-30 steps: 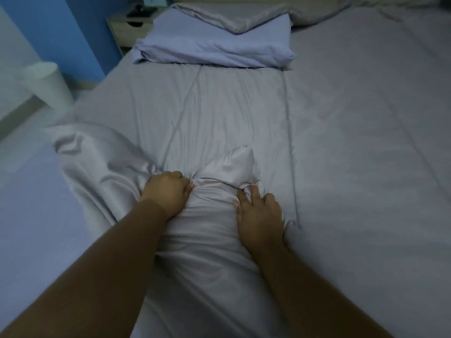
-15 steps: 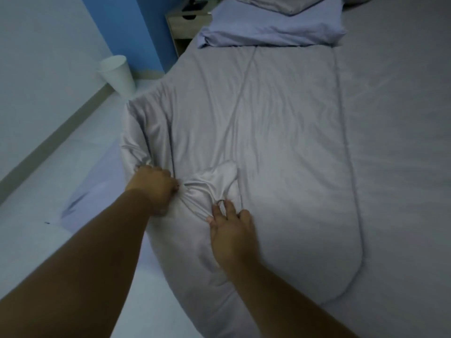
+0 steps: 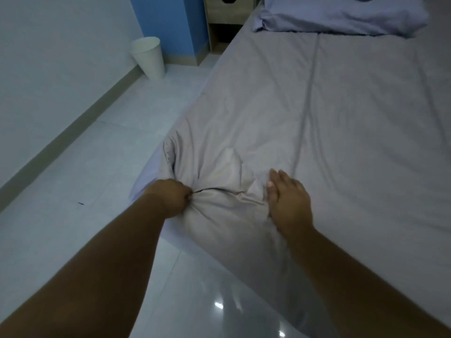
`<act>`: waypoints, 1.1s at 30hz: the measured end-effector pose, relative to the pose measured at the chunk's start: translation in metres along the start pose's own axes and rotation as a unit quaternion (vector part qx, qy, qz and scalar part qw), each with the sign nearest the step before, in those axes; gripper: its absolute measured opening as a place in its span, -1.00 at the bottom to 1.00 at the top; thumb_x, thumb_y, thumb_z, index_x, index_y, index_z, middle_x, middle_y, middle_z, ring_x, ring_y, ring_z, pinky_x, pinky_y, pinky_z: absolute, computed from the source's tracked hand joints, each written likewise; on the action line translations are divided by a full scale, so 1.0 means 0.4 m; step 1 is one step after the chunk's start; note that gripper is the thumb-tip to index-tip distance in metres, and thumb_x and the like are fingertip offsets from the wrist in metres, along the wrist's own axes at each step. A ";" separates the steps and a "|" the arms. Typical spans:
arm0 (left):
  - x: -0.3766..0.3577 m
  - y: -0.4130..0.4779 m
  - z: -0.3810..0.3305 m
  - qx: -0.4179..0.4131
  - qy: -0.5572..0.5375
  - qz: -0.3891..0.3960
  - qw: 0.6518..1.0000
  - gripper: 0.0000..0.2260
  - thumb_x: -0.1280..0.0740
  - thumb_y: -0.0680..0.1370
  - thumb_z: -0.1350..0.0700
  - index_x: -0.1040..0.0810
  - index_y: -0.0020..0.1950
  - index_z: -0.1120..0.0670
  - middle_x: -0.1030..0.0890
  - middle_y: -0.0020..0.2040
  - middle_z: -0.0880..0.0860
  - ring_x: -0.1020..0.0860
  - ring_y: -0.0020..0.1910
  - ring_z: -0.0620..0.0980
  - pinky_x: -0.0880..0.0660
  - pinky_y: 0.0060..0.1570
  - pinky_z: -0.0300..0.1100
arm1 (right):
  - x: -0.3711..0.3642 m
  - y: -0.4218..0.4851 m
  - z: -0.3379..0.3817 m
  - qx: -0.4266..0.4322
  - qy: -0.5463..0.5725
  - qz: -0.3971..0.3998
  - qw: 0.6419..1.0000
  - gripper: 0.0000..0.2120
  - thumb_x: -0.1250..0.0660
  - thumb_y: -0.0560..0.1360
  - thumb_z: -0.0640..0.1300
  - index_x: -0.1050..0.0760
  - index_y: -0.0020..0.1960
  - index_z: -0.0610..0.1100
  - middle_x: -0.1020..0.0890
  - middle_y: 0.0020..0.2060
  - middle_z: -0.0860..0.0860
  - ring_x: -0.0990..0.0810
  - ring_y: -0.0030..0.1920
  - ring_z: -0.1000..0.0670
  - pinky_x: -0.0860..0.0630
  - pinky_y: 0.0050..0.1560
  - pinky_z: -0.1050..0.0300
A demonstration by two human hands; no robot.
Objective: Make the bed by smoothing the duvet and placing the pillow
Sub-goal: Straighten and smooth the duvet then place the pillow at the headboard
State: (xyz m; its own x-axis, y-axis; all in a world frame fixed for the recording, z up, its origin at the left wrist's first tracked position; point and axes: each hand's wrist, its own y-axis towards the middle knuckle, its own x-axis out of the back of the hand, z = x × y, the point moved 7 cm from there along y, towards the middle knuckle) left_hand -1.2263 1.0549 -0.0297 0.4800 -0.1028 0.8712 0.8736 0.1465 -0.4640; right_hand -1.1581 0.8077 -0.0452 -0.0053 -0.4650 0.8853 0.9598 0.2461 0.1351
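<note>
A grey duvet (image 3: 317,113) covers the bed, with long creases running toward the head end. Its near left corner is bunched and hangs over the bed's edge. My left hand (image 3: 170,197) is a fist shut on that bunched corner. My right hand (image 3: 288,201) lies flat on the duvet just right of the bunch, fingers together and pointing away from me. A lilac pillow (image 3: 341,18) lies at the head of the bed, top right of the view.
A white bin (image 3: 147,57) stands on the tiled floor (image 3: 97,167) by the wall at the left. A wooden bedside table (image 3: 228,18) stands against the blue wall next to the bed's head. A lilac sheet edge (image 3: 146,174) shows under the duvet corner.
The view has swung left, showing more floor. My left hand has pulled the bunched corner toward the bed's left edge. My right hand has flattened on the duvet.
</note>
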 end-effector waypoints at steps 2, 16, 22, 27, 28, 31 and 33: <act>-0.007 0.013 0.020 0.011 -0.075 -0.011 0.997 -0.61 0.00 0.61 -0.05 -0.52 0.23 0.06 -0.57 0.21 0.15 -0.51 0.20 0.14 -0.40 0.18 -0.12 | -0.042 0.023 0.002 -0.025 -0.033 0.050 0.998 -0.38 0.16 0.53 0.12 -0.36 0.41 -0.11 -0.42 0.40 -0.14 -0.36 0.40 -0.18 -0.22 0.41 0.01; -0.090 0.035 0.177 0.251 -0.372 -0.113 0.886 -0.67 -0.28 0.40 0.23 -0.45 0.12 -0.06 -0.08 0.41 0.08 -0.21 0.33 0.23 -0.26 0.31 0.00 | -0.128 0.093 0.052 0.026 -0.075 0.176 0.981 -0.47 0.05 0.63 0.09 -0.01 0.54 -0.06 -0.06 0.55 0.01 0.05 0.54 -0.05 0.15 0.50 0.00; -0.139 0.023 0.241 0.097 -0.338 -0.107 0.930 -0.43 -0.32 0.30 0.35 -0.45 0.23 -0.11 -0.04 0.48 0.13 -0.17 0.41 0.27 -0.27 0.37 -0.01 | -0.145 0.110 0.071 0.019 -0.101 0.159 0.982 -0.47 0.06 0.63 0.09 -0.02 0.54 -0.06 -0.07 0.55 0.01 0.03 0.54 -0.06 0.14 0.50 -0.02; -0.130 0.023 0.289 0.068 -0.360 -0.148 0.919 -0.49 -0.28 0.29 0.42 -0.42 0.11 -0.06 -0.20 0.34 0.08 -0.47 0.08 0.19 -0.47 -0.05 -0.14 | -0.156 0.119 0.095 0.015 -0.111 0.148 0.983 -0.35 0.19 0.53 0.17 -0.03 0.54 -0.09 -0.07 0.55 -0.02 0.02 0.54 -0.07 0.13 0.50 -0.03; -0.117 0.029 0.301 0.099 -0.387 -0.165 0.902 -0.52 -0.26 0.32 0.42 -0.40 0.12 -0.03 -0.25 0.30 0.09 -0.47 0.02 0.17 -0.45 -0.10 -0.14 | -0.160 0.121 0.101 0.013 -0.109 0.149 0.983 -0.34 0.20 0.52 0.17 -0.02 0.54 -0.10 -0.07 0.55 -0.02 0.02 0.54 -0.07 0.14 0.50 -0.02; -0.087 0.061 0.314 0.191 -0.489 -0.206 0.826 -0.62 -0.23 0.51 0.22 -0.33 0.32 0.10 -0.45 0.13 0.16 -0.48 0.04 0.17 -0.37 -0.04 -0.12 | -0.171 0.133 0.121 0.010 -0.107 0.147 0.983 -0.41 0.16 0.60 0.15 0.01 0.55 -0.11 -0.04 0.55 -0.02 0.05 0.55 -0.05 0.16 0.51 0.00; -0.082 0.090 0.301 0.228 -0.485 -0.194 0.822 -0.59 -0.19 0.59 0.00 -0.33 0.36 0.19 -0.51 0.17 0.22 -0.49 0.16 0.23 -0.41 0.07 -0.06 | -0.179 0.141 0.137 0.012 -0.101 0.140 0.985 -0.43 0.11 0.62 0.12 0.02 0.55 -0.11 -0.03 0.55 -0.03 0.05 0.55 -0.05 0.17 0.51 0.00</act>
State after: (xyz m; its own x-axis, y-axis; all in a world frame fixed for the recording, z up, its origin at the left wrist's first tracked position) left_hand -1.2204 1.1820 -0.0557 -0.3092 0.5711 0.7604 0.7192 0.6636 -0.2060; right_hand -1.1191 0.9014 -0.0766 0.2007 -0.1973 0.9596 0.9248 0.3613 -0.1191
